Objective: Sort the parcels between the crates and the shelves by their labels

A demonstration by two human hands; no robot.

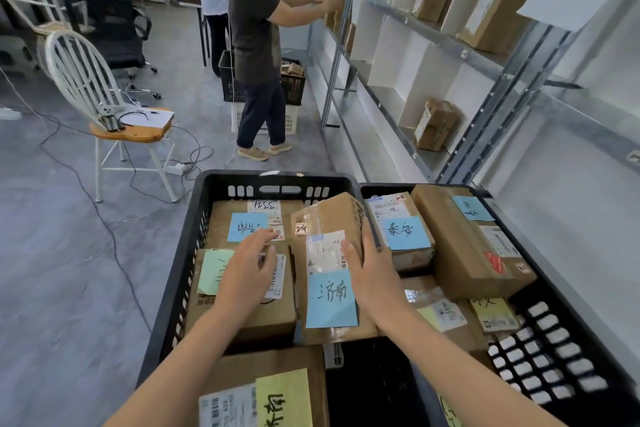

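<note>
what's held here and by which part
The right hand grips the tilted brown cardboard parcel with a blue note by its right edge; left hand holds nothing.

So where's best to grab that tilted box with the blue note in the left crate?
By its long sides, from above: the tilted box leans raised over its neighbours, leaving both sides exposed. The right hand grips its right edge; the left hand could take the other.
</note>
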